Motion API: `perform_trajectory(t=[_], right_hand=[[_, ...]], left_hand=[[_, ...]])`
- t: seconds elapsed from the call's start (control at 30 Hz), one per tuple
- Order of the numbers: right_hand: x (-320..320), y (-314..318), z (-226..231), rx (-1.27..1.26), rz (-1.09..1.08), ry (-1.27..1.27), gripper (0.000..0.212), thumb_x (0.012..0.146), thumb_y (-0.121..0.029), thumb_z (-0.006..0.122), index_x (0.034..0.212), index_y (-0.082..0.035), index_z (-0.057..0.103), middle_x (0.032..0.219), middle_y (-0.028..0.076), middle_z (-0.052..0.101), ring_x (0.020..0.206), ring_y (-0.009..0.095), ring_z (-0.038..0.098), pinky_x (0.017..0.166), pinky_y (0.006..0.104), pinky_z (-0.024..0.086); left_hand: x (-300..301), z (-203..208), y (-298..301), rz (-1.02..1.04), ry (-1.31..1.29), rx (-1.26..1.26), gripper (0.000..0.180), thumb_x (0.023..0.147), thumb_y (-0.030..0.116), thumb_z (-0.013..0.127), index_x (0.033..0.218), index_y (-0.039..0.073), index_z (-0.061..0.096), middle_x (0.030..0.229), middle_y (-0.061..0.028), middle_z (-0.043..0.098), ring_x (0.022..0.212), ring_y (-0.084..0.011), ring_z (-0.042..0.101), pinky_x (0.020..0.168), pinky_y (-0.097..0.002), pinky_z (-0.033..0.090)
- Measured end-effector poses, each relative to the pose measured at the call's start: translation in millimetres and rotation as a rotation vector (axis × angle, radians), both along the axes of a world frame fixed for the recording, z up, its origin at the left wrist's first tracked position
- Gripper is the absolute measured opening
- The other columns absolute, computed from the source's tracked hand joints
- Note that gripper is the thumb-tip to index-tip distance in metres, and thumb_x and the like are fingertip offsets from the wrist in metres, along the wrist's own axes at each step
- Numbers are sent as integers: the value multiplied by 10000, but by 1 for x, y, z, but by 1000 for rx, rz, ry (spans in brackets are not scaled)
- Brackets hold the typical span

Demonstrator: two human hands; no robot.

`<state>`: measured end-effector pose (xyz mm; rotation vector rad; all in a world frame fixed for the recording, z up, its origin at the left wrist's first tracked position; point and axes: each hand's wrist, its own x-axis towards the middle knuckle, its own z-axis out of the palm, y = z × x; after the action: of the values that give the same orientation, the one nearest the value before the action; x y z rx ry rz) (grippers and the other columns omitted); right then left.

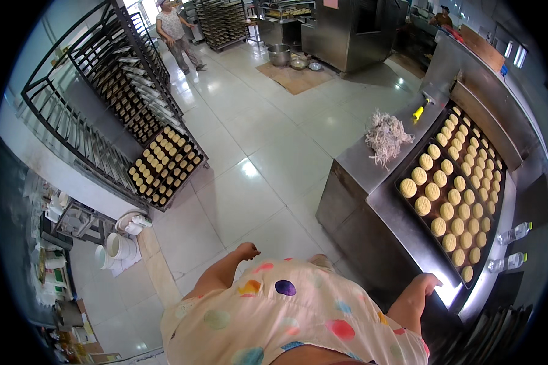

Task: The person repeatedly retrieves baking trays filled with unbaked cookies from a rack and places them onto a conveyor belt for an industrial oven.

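Observation:
My left hand (pixel 248 250) hangs in front of my body over the tiled floor, its fingers curled in, with nothing visible in it. At the near edge of the steel counter (pixel 383 210), my right hand (pixel 428 283) is held with its fingers loosely extended and holds nothing I can see. Whether it touches the counter I cannot tell. Just beyond it, dark baking trays (pixel 432 210) lie on the counter, filled with rows of round, pale yellow pastries (pixel 446 211) with marked tops.
A heap of pale shredded strips (pixel 388 137) and a yellow-handled tool (pixel 419 113) lie on the counter; two clear bottles (pixel 508 262) stand at its right. At left are a rack (pixel 73 125) of pastry trays and white buckets (pixel 120 246). A person (pixel 173 33) stands far left.

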<state>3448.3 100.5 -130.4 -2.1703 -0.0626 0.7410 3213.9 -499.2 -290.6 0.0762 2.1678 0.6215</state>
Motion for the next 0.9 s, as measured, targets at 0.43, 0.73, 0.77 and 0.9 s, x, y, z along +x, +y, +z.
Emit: perform_trajectory(t=[0.43,0.73,0.77,0.9], right_hand=[[3,-6,6,86,-10,107,810,817,-575,411,1191,143,397,1204,288,476,1124,379,478,985,405,351],[4,6,-11,5,-7,18,752,822,-574,410,1125,112,468,1168,269,501,1081,365,507,935,433,402],[3,4,-7,5,-5,29,748,822,-575,409,1127,105,470,1171,268,498,1081,364,508,935,434,402],[8,-1,-4,27,19,51,793,824,-579,382,1184,127,421,1216,272,474,1139,379,464,998,413,333]], left_hand=[[-16,8,51,-123,153,254,308,757,345,620,787,39,634,673,-83,639,556,-174,606,546,-303,484],[-8,-11,26,-87,34,59,306,760,339,619,750,35,652,641,-73,633,535,-164,594,480,-295,467],[-6,-12,26,-68,26,64,301,761,335,620,759,36,654,649,-71,634,541,-163,597,484,-291,470],[0,-12,34,-49,5,91,289,760,319,627,795,33,656,678,-68,637,563,-161,608,499,-286,481]])
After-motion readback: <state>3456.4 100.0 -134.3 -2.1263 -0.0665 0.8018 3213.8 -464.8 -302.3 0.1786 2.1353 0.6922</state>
